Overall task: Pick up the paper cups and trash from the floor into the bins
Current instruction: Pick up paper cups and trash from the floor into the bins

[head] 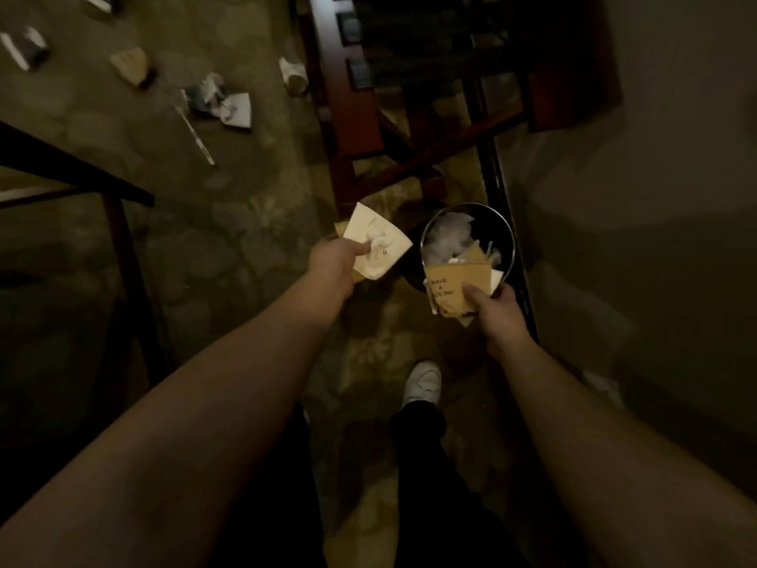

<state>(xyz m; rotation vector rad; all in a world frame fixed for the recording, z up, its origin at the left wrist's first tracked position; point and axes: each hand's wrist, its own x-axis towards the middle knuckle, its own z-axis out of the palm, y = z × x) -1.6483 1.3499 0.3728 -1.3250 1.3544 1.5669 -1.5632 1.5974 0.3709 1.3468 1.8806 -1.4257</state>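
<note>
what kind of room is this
Probably a hotel or guest room, though that is a guess. It has patterned carpet, a dark wooden folding rack like a luggage stand, and a small round bin against the wall.

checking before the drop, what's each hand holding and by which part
Left hand pinches a flattened cream paper cup with crumpled tissue at its lower edge. Right hand grips a flattened brown paper cup by its lower right corner, over the bin.
</note>
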